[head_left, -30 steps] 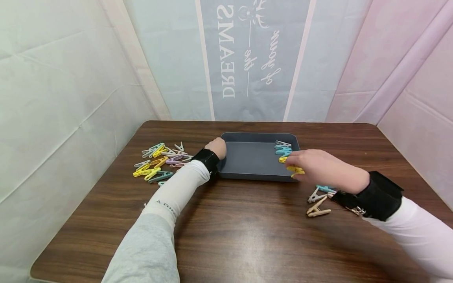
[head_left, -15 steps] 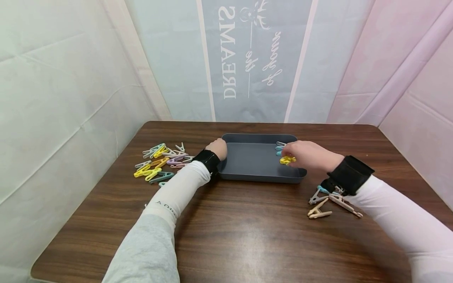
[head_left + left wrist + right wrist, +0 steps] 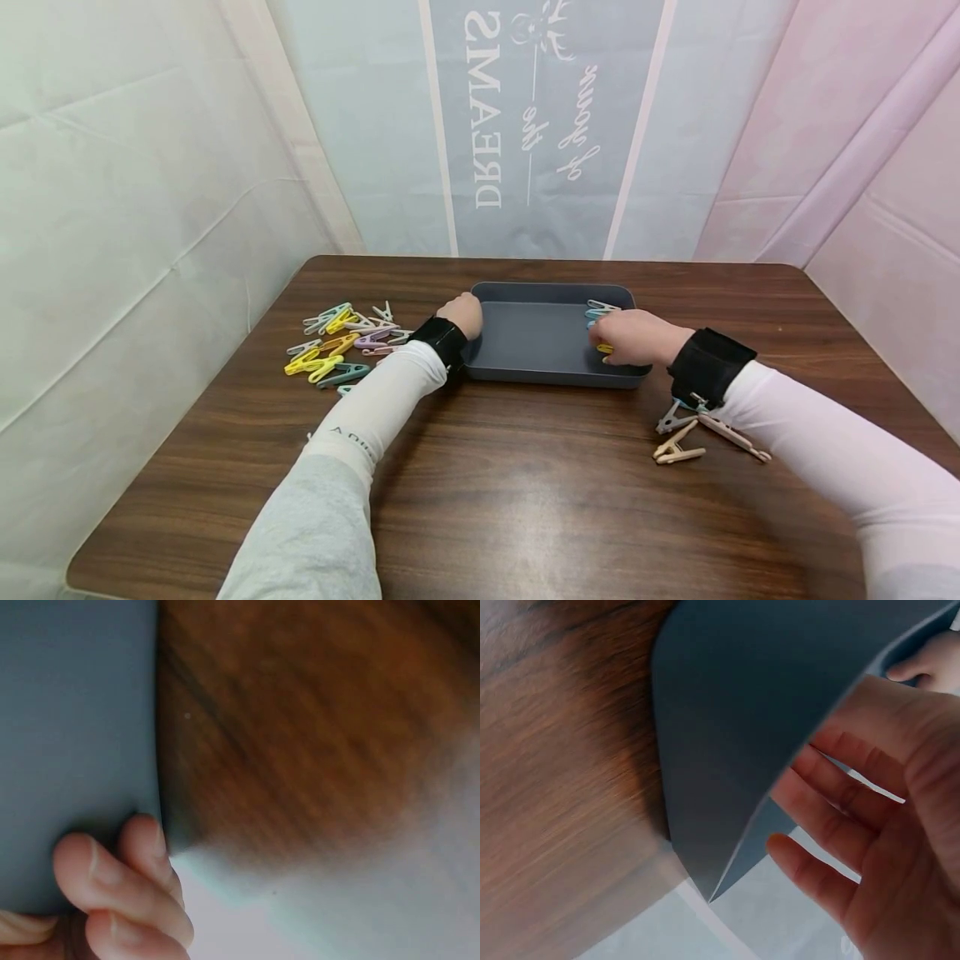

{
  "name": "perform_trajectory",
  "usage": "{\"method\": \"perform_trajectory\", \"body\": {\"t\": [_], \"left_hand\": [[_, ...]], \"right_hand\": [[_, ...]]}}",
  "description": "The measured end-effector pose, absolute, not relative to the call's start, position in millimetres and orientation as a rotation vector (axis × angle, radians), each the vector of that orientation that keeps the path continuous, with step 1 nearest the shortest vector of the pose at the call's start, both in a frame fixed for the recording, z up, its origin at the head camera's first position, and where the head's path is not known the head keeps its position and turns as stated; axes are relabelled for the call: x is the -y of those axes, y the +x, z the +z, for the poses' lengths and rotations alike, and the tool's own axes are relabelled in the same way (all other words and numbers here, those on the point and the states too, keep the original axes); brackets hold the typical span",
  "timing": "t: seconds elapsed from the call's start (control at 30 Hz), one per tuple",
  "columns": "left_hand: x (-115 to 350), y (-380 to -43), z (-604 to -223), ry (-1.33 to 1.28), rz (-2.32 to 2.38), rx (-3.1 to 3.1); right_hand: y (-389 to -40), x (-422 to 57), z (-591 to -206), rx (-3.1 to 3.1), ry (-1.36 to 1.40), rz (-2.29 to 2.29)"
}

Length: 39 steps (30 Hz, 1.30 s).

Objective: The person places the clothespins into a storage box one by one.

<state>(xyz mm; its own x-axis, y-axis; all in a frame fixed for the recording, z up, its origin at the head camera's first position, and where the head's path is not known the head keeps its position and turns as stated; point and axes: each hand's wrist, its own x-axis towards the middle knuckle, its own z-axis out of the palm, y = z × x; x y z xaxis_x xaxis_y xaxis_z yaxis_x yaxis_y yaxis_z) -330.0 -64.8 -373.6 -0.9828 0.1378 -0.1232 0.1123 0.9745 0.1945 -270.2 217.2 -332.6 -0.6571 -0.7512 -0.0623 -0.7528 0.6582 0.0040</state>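
Note:
A dark grey rectangular tray [image 3: 536, 329] sits on the wooden table. My left hand [image 3: 462, 315] grips its left end, and the left wrist view shows fingers [image 3: 120, 881] curled at the tray's edge. Over the right wall reaches my right hand [image 3: 636, 335], its fingertips low inside the tray around a yellow clothespin [image 3: 604, 348], mostly covered by the hand. In the right wrist view the tray wall [image 3: 727, 735] hides the thumb and index fingertips. Just beyond the right hand, pale and blue clothespins [image 3: 597, 310] lie in a row along the tray's right side.
Left of the tray lies a loose pile of clothespins in several colours, among them a yellow clothespin [image 3: 325, 368] and a purple clothespin [image 3: 372, 338]. Under and before the right wrist lie a beige clothespin [image 3: 678, 446], a grey clothespin [image 3: 670, 419] and a pinkish clothespin [image 3: 733, 437].
My right hand has moved left and down into the tray with yellow clothespin. The tray's right front corner, covered before, now shows. My left hand stays at the left end.

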Motion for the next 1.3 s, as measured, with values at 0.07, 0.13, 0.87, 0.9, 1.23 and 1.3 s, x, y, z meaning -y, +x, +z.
{"method": "perform_trajectory", "body": {"t": [0.07, 0.13, 0.87, 0.9, 1.23, 1.3], "left_hand": [[65, -330, -374, 0.189, 0.281, -2.988], [65, -330, -373, 0.19, 0.278, -2.985], [67, -348, -387, 0.187, 0.256, -2.982], [67, -347, -386, 0.19, 0.256, -2.981], [64, -327, -370, 0.191, 0.269, -2.968], [64, -327, -369, 0.185, 0.268, -2.968]], "right_hand": [[-272, -216, -335, -2.815, -1.287, 0.079], [-275, -216, -337, -2.827, -1.309, 0.11], [-263, -243, -310, -2.947, -1.152, -0.142], [-261, -248, -306, -2.956, -1.125, -0.164], [-240, -296, -302, -2.924, -0.804, -0.324], [-234, -304, -307, -2.896, -0.771, -0.338]]}}
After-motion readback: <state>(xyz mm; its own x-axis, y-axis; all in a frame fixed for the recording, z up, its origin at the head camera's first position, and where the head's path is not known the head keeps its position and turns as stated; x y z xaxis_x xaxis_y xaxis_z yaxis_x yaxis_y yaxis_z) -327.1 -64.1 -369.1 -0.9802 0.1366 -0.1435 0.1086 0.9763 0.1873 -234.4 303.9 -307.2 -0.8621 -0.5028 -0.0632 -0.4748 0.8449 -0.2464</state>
